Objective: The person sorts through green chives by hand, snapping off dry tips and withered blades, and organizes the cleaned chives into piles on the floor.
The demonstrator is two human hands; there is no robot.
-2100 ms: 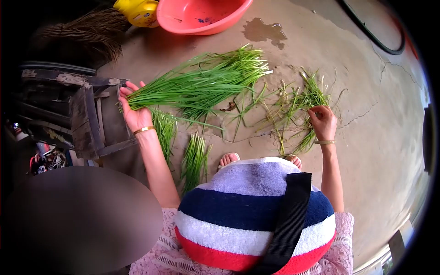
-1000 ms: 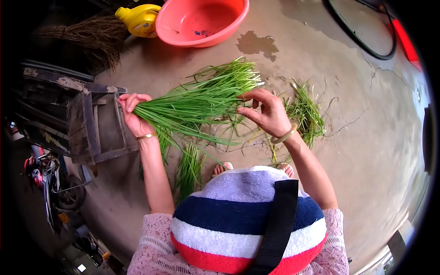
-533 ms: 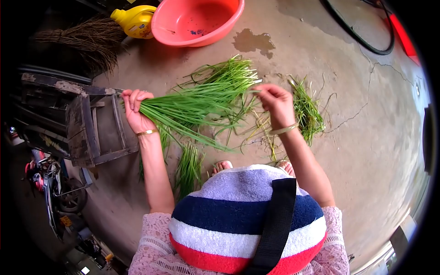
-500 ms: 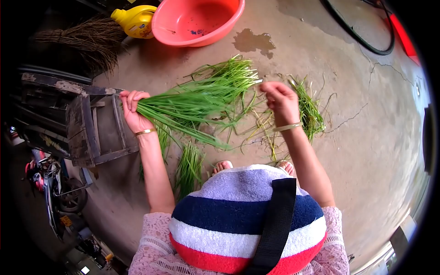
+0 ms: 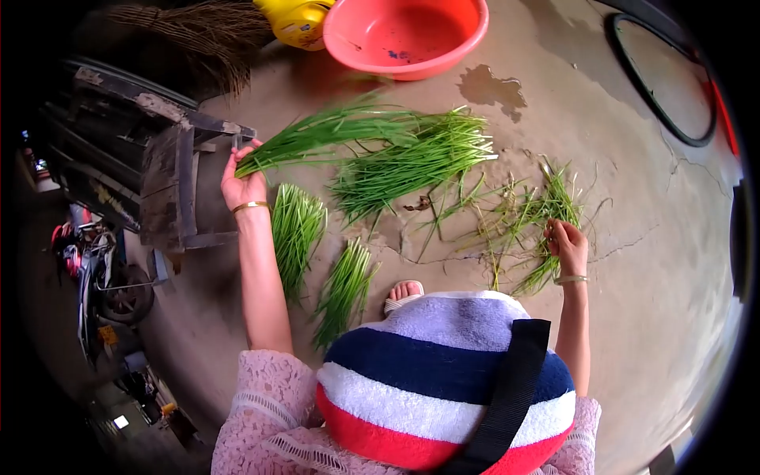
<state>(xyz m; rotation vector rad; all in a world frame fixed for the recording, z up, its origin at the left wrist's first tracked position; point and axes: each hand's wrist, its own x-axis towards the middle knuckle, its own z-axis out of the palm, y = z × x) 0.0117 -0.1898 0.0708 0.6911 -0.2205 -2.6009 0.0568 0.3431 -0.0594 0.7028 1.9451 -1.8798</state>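
My left hand is closed around one end of a loose bunch of chives, whose long green leaves fan out to the right. Under and beyond that bunch lies a big heap of chives on the floor, pale ends pointing right. Two smaller bundles rest nearer to me: one chive bundle below my left wrist, another chive bundle closer to my foot. Over at the right, my right hand is low at a scattered pile of leaf scraps, fingers pinched. What they hold, if anything, is hidden.
A pink basin stands at the top beside a yellow jug and a twig broom. A worn wooden stool is left of my left hand. A black hose loop lies at upper right. A wet patch marks the concrete.
My right hand has moved right and down, from beside the heap's pale ends to the scraps. The bunch in my left hand has swung upward, uncovering more of the heap. The whole view has shifted.
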